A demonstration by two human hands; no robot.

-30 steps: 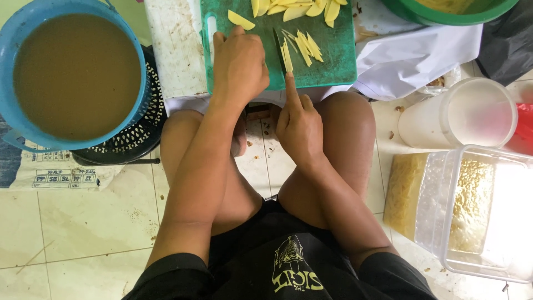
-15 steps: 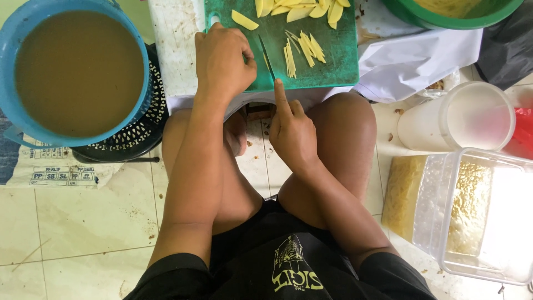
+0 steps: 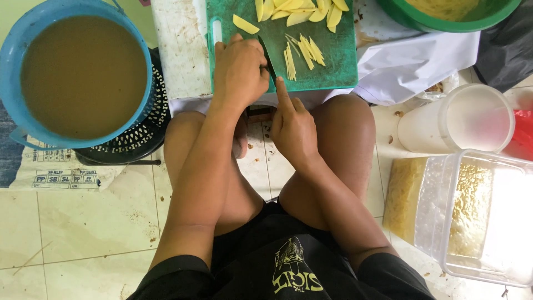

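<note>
A green cutting board (image 3: pixel 333 66) lies ahead of my knees, with thin yellow strips (image 3: pixel 302 53) in its middle and broader yellow slices (image 3: pixel 294 11) along its far edge. One slice (image 3: pixel 245 24) lies apart near the board's handle slot. My left hand (image 3: pixel 239 69) rests knuckles-up on the board's near left part, fingers curled down; whatever is under them is hidden. My right hand (image 3: pixel 291 125) grips a knife (image 3: pixel 267 55), index finger stretched along its back. The dark blade lies against the left hand's fingers, left of the strips.
A blue basin (image 3: pixel 147 94) of brown liquid sits at left on a black perforated basket (image 3: pixel 139 141). At right are a green bowl (image 3: pixel 444 22), a white cloth (image 3: pixel 422 61), a white cup (image 3: pixel 427 128) and a clear tub (image 3: pixel 438 222) of yellow strips.
Both hands have shifted left across the board. The knife has moved away from the cut strips to the left, up against the left hand's fingers.
</note>
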